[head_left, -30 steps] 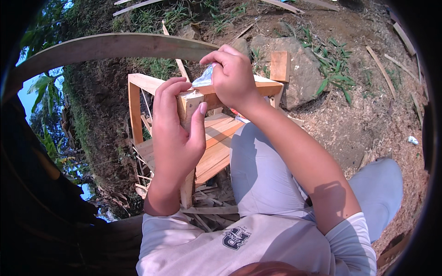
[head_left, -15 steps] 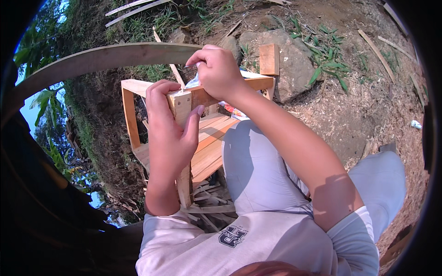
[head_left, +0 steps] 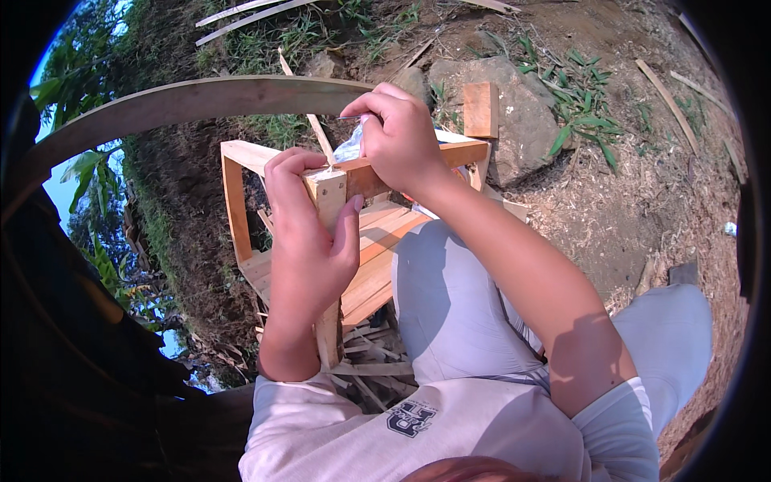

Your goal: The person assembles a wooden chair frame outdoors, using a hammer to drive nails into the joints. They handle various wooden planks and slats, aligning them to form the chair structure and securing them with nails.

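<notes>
A wooden frame like a small chair or bench, with a slatted seat (head_left: 381, 257), stands in front of my left leg. My left hand (head_left: 309, 233) is wrapped around the top of its pale corner post (head_left: 331, 191), fingers on the far side and thumb on the near side. Just right of that post, my right hand (head_left: 393, 132) is closed above the brown top rail (head_left: 462, 153). A small, thin dark tip shows by its fingers; the thing itself I cannot make out. Behind the right hand ends a long board (head_left: 233, 98), which looks curved.
A wood block (head_left: 480, 111) rests against a large stone (head_left: 522, 120) past the frame. Thin wood strips (head_left: 668, 104) lie on the ground, and offcuts (head_left: 373, 353) are piled under the frame. Green plants (head_left: 590, 120) grow beside the stone.
The whole view has shifted slightly, so the frame and both hands appear a little further right and lower. My left hand keeps its hold on the post; my right hand stays closed over the rail.
</notes>
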Available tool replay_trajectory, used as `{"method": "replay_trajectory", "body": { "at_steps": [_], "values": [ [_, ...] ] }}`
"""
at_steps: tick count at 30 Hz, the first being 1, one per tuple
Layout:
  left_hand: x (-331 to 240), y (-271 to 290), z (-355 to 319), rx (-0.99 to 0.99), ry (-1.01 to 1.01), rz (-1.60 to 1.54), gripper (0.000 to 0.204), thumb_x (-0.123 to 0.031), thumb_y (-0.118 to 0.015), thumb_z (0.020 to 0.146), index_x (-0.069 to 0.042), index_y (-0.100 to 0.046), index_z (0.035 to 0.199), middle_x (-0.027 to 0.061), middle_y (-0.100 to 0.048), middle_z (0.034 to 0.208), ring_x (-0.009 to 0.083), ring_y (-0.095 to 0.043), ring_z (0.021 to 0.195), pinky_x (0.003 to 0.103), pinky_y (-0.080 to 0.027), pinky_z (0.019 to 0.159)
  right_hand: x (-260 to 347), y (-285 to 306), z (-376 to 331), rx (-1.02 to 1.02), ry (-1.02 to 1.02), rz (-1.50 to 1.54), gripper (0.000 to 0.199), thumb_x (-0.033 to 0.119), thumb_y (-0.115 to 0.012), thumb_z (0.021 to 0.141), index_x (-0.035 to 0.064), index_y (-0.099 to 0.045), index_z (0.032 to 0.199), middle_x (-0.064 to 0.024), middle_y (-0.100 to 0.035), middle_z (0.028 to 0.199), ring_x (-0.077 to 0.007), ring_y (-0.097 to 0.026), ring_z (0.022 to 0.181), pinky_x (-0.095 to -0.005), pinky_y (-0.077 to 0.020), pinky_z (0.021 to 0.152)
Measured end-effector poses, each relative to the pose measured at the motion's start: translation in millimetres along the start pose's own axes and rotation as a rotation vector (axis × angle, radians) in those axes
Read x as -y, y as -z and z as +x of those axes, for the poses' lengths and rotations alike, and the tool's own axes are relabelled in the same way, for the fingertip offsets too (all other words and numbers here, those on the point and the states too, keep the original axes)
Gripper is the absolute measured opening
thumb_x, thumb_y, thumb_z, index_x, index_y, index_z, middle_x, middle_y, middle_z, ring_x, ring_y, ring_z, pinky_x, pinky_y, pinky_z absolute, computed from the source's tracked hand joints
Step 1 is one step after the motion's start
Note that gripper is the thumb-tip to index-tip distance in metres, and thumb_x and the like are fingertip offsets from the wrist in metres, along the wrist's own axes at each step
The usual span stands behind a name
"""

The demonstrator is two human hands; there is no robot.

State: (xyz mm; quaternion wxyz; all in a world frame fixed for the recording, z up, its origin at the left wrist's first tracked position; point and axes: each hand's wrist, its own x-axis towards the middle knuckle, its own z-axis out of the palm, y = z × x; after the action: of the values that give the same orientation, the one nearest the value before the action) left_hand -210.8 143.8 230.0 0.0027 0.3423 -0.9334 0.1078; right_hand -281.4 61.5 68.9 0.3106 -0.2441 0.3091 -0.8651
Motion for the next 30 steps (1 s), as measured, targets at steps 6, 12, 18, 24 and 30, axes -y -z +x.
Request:
{"method": "replay_trajectory", "body": {
  "at_steps": [6, 12, 18, 24, 30],
  "values": [
    [1, -1, 2, 0.007, -0.003, 0.026, 0.053, 0.007, -0.072, 0.084, 0.003, -0.043, 0.128, 0.0211, -0.047, 0.125, 0.0393, -0.052, 0.119, 0.045, -0.042, 0.108, 5, 9, 1, 0.045, -0.038, -0.003, 0.02, -0.001, -0.058, 0.087, -0.0002, -0.077, 0.092, -0.0163, -0.071, 0.092, -0.0312, -0.069, 0.077, -0.0401, -0.0544, 0.071],
    [1, -1, 2, 0.004, 0.023, -0.009, 0.053, 0.007, -0.071, 0.084, 0.003, -0.043, 0.128, 0.0212, -0.047, 0.126, 0.0393, -0.051, 0.12, 0.045, -0.041, 0.109, 29, 44, 21, 0.358, -0.073, 0.045, 0.016, 0.002, -0.063, 0.088, -0.0011, -0.077, 0.093, -0.0116, -0.072, 0.089, -0.0224, -0.069, 0.078, -0.0355, -0.0551, 0.075],
    [1, -2, 2, 0.005, 0.05, -0.029, 0.055, 0.007, -0.071, 0.083, 0.002, -0.042, 0.13, 0.0211, -0.046, 0.127, 0.0387, -0.052, 0.121, 0.045, -0.041, 0.109, 65, 48, 30, 0.444, 0.095, 0.04, 0.022, 0.002, -0.06, 0.077, 0.0007, -0.079, 0.087, -0.0154, -0.073, 0.085, -0.028, -0.071, 0.076, -0.0387, -0.057, 0.073],
    [2, -2, 2, -0.011, 0.038, -0.038, 0.056, 0.006, -0.071, 0.083, 0.002, -0.042, 0.131, 0.0213, -0.047, 0.128, 0.0387, -0.053, 0.122, 0.045, -0.042, 0.109, 79, 43, 25, 0.424, 0.159, 0.06, 0.021, 0.001, -0.061, 0.075, 0.001, -0.079, 0.086, -0.0152, -0.072, 0.081, -0.029, -0.071, 0.076, -0.0387, -0.0575, 0.073],
    [1, -3, 2, -0.024, 0.022, -0.012, 0.056, 0.005, -0.071, 0.082, 0.003, -0.042, 0.13, 0.0215, -0.048, 0.127, 0.0387, -0.053, 0.121, 0.045, -0.043, 0.107, 80, 39, 21, 0.392, 0.096, 0.133, 0.021, 0.0, -0.062, 0.079, 0.0, -0.077, 0.093, -0.0161, -0.074, 0.083, -0.0275, -0.074, 0.077, -0.0376, -0.0588, 0.074]
  ]
}}
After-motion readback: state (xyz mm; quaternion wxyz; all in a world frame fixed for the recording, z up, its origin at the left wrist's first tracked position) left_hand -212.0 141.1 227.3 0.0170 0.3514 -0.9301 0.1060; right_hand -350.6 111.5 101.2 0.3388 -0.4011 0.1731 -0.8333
